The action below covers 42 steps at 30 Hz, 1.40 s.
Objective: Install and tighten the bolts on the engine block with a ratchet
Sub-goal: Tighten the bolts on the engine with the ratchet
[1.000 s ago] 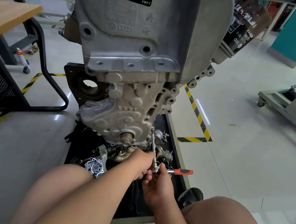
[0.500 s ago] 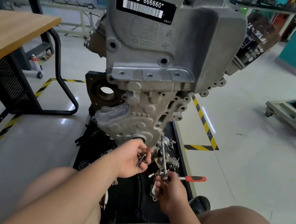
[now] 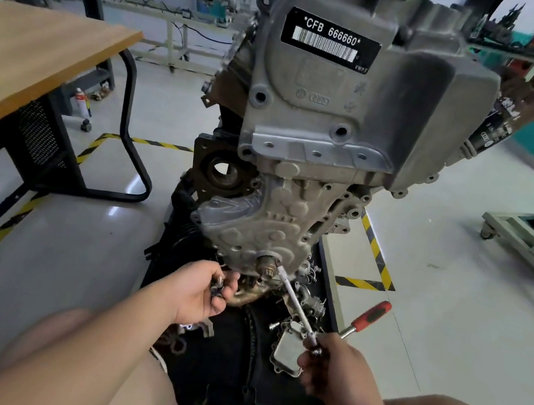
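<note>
The grey engine block (image 3: 341, 116) stands upright in front of me, its lower cover (image 3: 254, 231) facing me. My left hand (image 3: 203, 291) holds a few small bolts (image 3: 218, 284) in curled fingers just below the cover's left bottom edge. My right hand (image 3: 335, 365) grips the head end of the ratchet (image 3: 317, 341). Its long extension bar (image 3: 293, 296) reaches up to the cover near the crank stub (image 3: 266, 264). The red handle (image 3: 371, 317) sticks out to the right.
A black tray (image 3: 232, 381) under the engine holds loose metal parts (image 3: 288, 351). A wooden desk (image 3: 30, 63) with a black frame stands at left. Yellow-black floor tape (image 3: 375, 253) runs to the right. A wheeled cart (image 3: 530, 238) sits at far right. My knees flank the tray.
My left hand has drawn away from the ratchet to the left, holding bolts. The right hand slid back along the tool, and the red handle swung upward. The view tilted up.
</note>
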{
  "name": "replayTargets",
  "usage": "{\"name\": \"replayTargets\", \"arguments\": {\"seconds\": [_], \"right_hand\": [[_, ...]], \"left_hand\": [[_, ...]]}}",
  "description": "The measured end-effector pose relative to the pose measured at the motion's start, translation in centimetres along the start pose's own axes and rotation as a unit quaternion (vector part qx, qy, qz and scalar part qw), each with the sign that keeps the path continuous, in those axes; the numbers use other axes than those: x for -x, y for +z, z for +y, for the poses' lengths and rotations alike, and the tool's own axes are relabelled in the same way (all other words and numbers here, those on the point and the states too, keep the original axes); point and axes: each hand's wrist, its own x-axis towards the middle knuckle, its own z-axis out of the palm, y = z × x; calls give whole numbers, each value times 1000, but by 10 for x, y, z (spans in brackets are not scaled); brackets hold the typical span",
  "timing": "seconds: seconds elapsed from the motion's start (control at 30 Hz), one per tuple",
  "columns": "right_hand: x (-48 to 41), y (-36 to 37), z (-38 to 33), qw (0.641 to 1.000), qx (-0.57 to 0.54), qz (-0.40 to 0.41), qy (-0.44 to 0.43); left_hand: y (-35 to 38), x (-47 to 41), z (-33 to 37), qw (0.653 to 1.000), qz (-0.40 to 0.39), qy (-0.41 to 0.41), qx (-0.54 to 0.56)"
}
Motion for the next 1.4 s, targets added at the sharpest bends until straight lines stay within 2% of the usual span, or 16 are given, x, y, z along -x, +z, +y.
{"name": "replayTargets", "arguments": {"seconds": [0.23, 0.53, 0.77, 0.9, 1.27, 1.4], "right_hand": [[1, 16, 1, 998, 49, 4, -25], [-6, 9, -2, 999, 16, 25, -38], [-4, 5, -8, 997, -4, 23, -68], [-1, 2, -10, 997, -6, 21, -78], [5, 5, -7, 994, 57, -6, -89], [8, 8, -5, 992, 89, -17, -86]], "left_hand": [[3, 7, 7, 999, 23, 38, 11], [20, 10, 6, 998, -5, 63, -4], [32, 10, 7, 994, -51, 83, 40], [36, 8, 5, 994, -59, 90, 13], [29, -5, -8, 987, 99, 72, -101], [23, -8, -11, 986, 120, 50, -101]]}}
